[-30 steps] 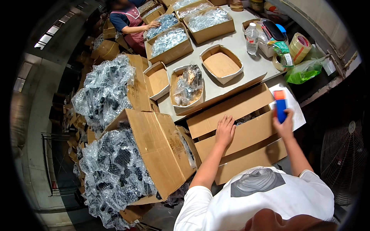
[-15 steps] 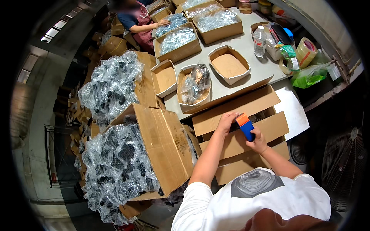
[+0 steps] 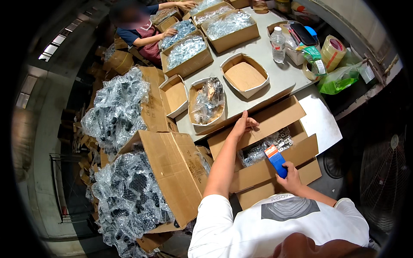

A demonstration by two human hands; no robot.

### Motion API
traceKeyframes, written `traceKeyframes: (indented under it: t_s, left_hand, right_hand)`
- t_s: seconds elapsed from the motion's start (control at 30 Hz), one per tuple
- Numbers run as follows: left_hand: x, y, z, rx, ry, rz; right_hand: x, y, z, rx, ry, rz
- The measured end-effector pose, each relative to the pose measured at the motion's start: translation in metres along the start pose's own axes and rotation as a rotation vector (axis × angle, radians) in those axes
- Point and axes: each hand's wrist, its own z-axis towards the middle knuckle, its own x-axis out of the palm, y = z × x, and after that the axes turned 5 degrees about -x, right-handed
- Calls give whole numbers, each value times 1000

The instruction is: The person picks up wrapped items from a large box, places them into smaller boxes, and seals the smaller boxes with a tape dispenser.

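Observation:
My right hand [image 3: 292,179] is wrapped round a blue block-shaped tool with an orange end [image 3: 276,161]; I cannot make out its exact kind. The tool is tilted, orange end pointing away from me, over the near flap of an open cardboard carton [image 3: 272,162]. Inside the carton lie clear plastic bags of small parts [image 3: 258,151], partly hidden by the flaps. At the carton's far flap [image 3: 279,112], my left hand [image 3: 245,124] has its fingers apart and nothing visible in them.
On the table stand an open tray [image 3: 245,88], a tray of bagged pieces [image 3: 193,116] and boxes of plastic-wrapped parts [image 3: 234,43]. A water bottle [image 3: 278,47] and tape roll [image 3: 333,50] are at the right. Cartons of bubble-wrapped items [image 3: 172,150] crowd the left. A co-worker's hands reach boxes beyond.
My left hand has left the tool and moved to the far flap, exposing the carton's contents. The tool stays in my right hand, slightly lower. The co-worker's second hand has come into view.

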Motion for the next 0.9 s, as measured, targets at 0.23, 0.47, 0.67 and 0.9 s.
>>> traceKeyframes:
  t_s: [0.23, 0.47, 0.67, 0.9]
  left_hand:
    - [3, 4, 9, 517, -408, 1080]
    - [6, 17, 33, 270, -635, 1383]
    - [19, 1, 37, 160, -592, 1500]
    - [30, -14, 32, 144, -452, 1735]
  right_hand:
    - [12, 7, 16, -110, -22, 21]
    - [21, 20, 42, -63, -40, 0]
    - [25, 22, 51, 15, -4, -16]
    - [18, 18, 41, -27, -27, -2]
